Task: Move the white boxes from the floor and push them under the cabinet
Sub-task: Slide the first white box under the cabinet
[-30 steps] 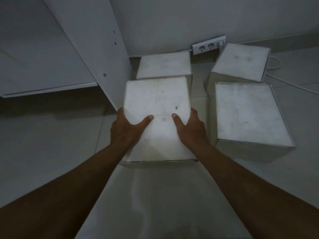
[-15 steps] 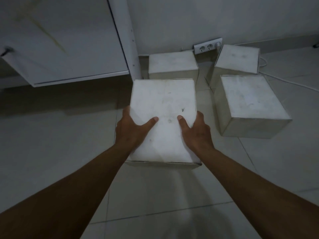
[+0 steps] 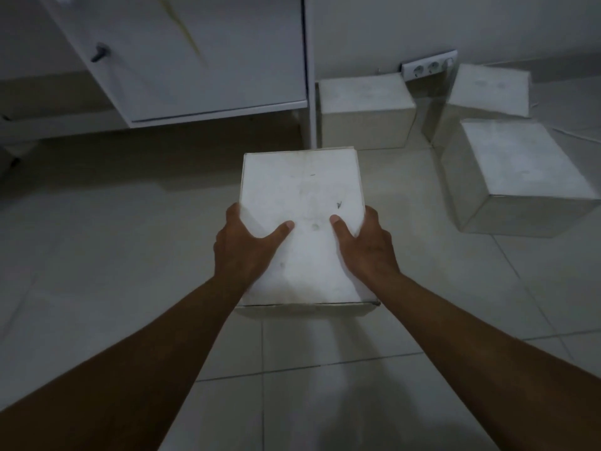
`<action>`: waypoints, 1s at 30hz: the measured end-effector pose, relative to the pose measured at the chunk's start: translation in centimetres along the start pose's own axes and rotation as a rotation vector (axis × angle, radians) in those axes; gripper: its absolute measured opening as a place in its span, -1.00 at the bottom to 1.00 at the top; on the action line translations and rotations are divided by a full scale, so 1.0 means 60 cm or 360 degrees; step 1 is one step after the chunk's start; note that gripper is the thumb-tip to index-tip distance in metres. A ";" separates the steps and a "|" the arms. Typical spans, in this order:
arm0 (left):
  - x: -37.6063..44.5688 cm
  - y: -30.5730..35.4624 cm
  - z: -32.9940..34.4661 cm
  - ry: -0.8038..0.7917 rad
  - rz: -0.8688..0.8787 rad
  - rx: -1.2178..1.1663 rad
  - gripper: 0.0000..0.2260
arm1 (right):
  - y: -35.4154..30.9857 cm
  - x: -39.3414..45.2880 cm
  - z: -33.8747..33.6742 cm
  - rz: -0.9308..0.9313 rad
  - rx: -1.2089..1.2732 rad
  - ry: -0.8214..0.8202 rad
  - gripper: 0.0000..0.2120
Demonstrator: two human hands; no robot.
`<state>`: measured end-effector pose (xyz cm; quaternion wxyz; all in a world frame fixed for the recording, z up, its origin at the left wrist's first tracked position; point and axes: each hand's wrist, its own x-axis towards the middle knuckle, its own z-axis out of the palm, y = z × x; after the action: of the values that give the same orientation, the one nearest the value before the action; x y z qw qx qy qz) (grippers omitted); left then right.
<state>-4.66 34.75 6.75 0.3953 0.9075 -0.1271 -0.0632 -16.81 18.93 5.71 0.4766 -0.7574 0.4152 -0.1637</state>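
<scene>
You have one white box (image 3: 300, 222) gripped between both hands: your left hand (image 3: 242, 247) clasps its left side and your right hand (image 3: 366, 245) its right side, each thumb laid flat on the top face and the fingers wrapped down the sides out of sight. The box appears lifted off the tiled floor (image 3: 97, 271), or only just clear of it; I cannot tell for certain whether its base touches. It sits in front of the cabinet (image 3: 195, 60), roughly level with the cabinet's right-hand upright panel (image 3: 310, 76).

Three more white boxes wait by the wall: one (image 3: 364, 109) just beside that panel, below the wall socket (image 3: 429, 65), a second (image 3: 489, 92) further right near the wall, and a third (image 3: 517, 170) nearer to you on the right.

You seem to be in the carrying step for the first box, with the push not yet made. The dark gap under the cabinet (image 3: 146, 151) lies ahead and to your left. Next, swing the box leftward so it clears the upright panel, set it flat on the floor square to the gap, then slide it in with your palms behind it. Watch the top edge against the cabinet's underside; the clearance looks modest.
</scene>
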 end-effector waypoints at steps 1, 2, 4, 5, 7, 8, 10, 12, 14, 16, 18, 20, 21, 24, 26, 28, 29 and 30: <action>0.005 -0.016 -0.013 0.0024 -0.0019 0.0017 -0.07 | -0.006 -0.004 0.020 -0.0008 -0.0008 -0.0038 -0.42; 0.008 -0.030 -0.024 0.0044 -0.0038 0.0034 -0.07 | -0.010 -0.006 0.036 -0.0008 -0.0023 -0.0073 -0.40; 0.015 -0.055 -0.039 0.0072 -0.0083 0.0041 -0.06 | -0.014 -0.007 0.066 -0.0018 -0.0040 -0.0136 -0.39; 0.016 -0.067 -0.044 0.0087 -0.0111 0.0045 -0.06 | -0.015 -0.006 0.078 -0.0030 -0.0036 -0.0165 -0.40; 0.016 -0.093 -0.050 0.0117 -0.0160 0.0067 -0.07 | -0.014 -0.007 0.107 -0.0044 -0.0028 -0.0226 -0.43; 0.015 -0.106 -0.050 0.0124 -0.0177 0.0081 -0.07 | -0.012 -0.009 0.119 -0.0049 -0.0029 -0.0255 -0.43; 0.013 -0.127 -0.049 0.0122 -0.0220 0.0099 -0.07 | -0.005 -0.009 0.138 -0.0044 -0.0037 -0.0295 -0.44; 0.015 -0.146 -0.040 0.0094 -0.0256 0.0113 -0.07 | 0.010 -0.009 0.155 -0.0027 -0.0043 -0.0316 -0.43; 0.016 -0.161 -0.027 0.0051 -0.0278 0.0122 -0.06 | 0.028 -0.009 0.166 -0.0003 -0.0056 -0.0307 -0.42; 0.016 -0.171 -0.012 0.0008 -0.0285 0.0123 -0.05 | 0.044 -0.009 0.170 0.0032 -0.0085 -0.0294 -0.40; 0.017 -0.178 -0.001 -0.0017 -0.0281 0.0105 -0.07 | 0.053 -0.007 0.170 0.0052 -0.0116 -0.0275 -0.40; 0.021 -0.180 0.006 -0.0017 -0.0279 0.0100 -0.07 | 0.058 -0.002 0.170 0.0042 -0.0124 -0.0260 -0.40; 0.024 -0.180 0.008 -0.0022 -0.0282 0.0108 -0.07 | 0.060 0.000 0.170 0.0034 -0.0125 -0.0258 -0.40; 0.031 -0.177 0.007 -0.0099 -0.0276 0.0109 -0.07 | 0.060 0.001 0.170 0.0023 -0.0116 -0.0282 -0.36; 0.031 -0.171 0.003 -0.0169 -0.0203 0.0170 -0.05 | 0.059 0.002 0.167 -0.0024 -0.0199 -0.0310 -0.26; 0.024 -0.166 -0.006 -0.0238 -0.0001 0.0419 -0.05 | 0.056 -0.001 0.162 -0.0265 -0.0484 -0.0272 -0.21; 0.018 -0.163 -0.015 -0.0277 0.0191 0.0586 -0.08 | 0.052 -0.006 0.157 -0.0476 -0.0594 -0.0227 -0.23; 0.014 -0.160 -0.025 -0.0337 0.0425 0.0718 -0.11 | 0.050 -0.012 0.152 -0.0719 -0.0640 -0.0222 -0.26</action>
<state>-1.79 41.88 0.73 0.1728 0.9361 -0.2971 -0.0752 -12.79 24.26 -1.22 0.2961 -0.9190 0.2267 -0.1278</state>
